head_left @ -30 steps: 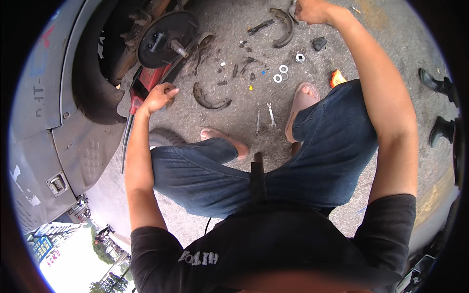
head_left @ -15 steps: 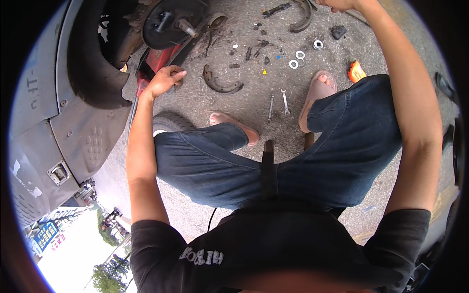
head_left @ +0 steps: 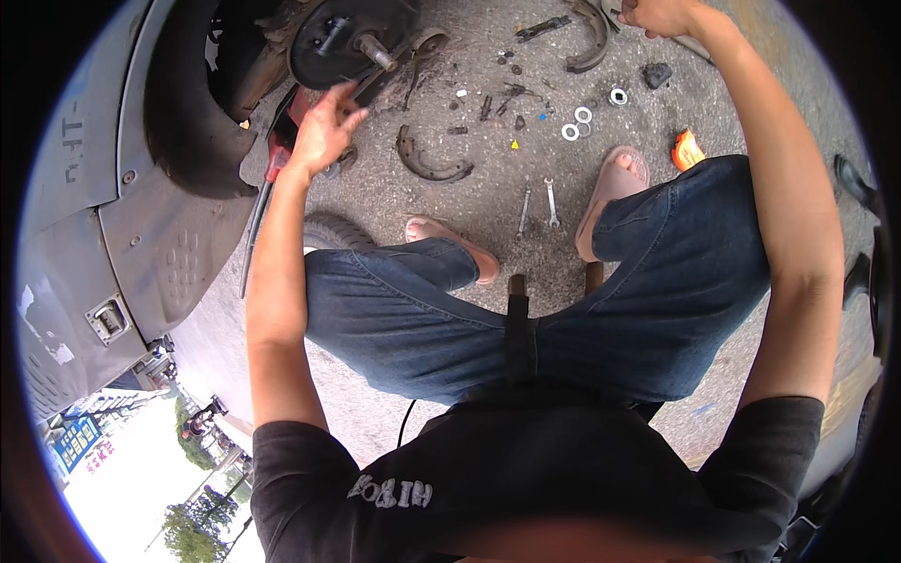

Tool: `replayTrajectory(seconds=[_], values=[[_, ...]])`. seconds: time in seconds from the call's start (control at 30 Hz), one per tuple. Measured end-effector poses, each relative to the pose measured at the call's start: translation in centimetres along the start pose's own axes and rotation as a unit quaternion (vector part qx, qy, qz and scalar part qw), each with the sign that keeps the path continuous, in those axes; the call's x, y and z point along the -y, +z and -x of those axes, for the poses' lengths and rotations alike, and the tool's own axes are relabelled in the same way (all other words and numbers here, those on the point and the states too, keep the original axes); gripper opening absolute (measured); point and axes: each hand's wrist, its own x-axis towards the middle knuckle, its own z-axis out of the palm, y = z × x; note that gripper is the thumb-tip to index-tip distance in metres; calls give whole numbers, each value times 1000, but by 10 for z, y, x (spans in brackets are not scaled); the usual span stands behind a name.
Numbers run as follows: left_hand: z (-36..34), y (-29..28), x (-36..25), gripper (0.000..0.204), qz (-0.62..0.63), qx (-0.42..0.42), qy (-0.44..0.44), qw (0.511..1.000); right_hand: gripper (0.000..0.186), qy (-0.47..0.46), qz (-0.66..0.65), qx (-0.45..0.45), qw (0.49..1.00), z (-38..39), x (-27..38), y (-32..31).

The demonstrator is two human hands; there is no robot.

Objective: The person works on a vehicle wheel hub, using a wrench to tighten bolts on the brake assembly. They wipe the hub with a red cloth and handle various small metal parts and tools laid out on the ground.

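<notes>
My left hand (head_left: 327, 131) reaches forward with its fingers apart, slightly blurred, and nothing shows in it. It is just below the dark round brake backing plate (head_left: 340, 42) with its metal hub spindle (head_left: 377, 52), over the red jack (head_left: 298, 105). My right hand (head_left: 657, 16) is at the top edge of the view, its fingers curled together. Whatever they hold, if anything, I cannot make out. Close by on its left lies a curved brake shoe (head_left: 599, 47). A second brake shoe (head_left: 427, 164) rests on the ground to the right of my left hand.
Two wrenches (head_left: 553, 202) lie between my feet. Several washers (head_left: 571, 132), small dark parts (head_left: 519, 122) and an orange object (head_left: 687, 150) are scattered on the asphalt. The grey vehicle body (head_left: 160, 253) stands on the left, with a tyre (head_left: 335, 232) by my left knee.
My left hand has moved forward toward the hub, and its fingers have spread. My right hand has shifted slightly to the right. The whole view has shifted a little.
</notes>
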Motion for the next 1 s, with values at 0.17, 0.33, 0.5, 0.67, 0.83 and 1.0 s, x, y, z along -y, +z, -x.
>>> replayTrajectory(seconds=[0.17, 0.33, 0.5, 0.67, 0.83, 1.0], values=[[-8, -9, -44, 55, -15, -201, 132, 971, 33, 4, -4, 14, 1000, 1, 5, 0], [-4, -11, -39, 51, -17, -120, 47, 992, 32, 23, 7, 28, 999, -3, 2, 2], [3, 0, 3, 53, -36, 158, -38, 986, 31, 20, 4, 19, 1000, -1, -3, 8], [4, 16, 42, 51, 12, 242, -94, 966, 33, 0, 4, 30, 1000, -7, -9, 14], [-2, 12, 52, 60, 51, 160, -64, 984, 35, -10, -104, 46, 993, -14, -21, 27], [-1, 1, 45, 65, 25, 117, -79, 990, 34, 1, -87, 48, 995, -15, -22, 27]])
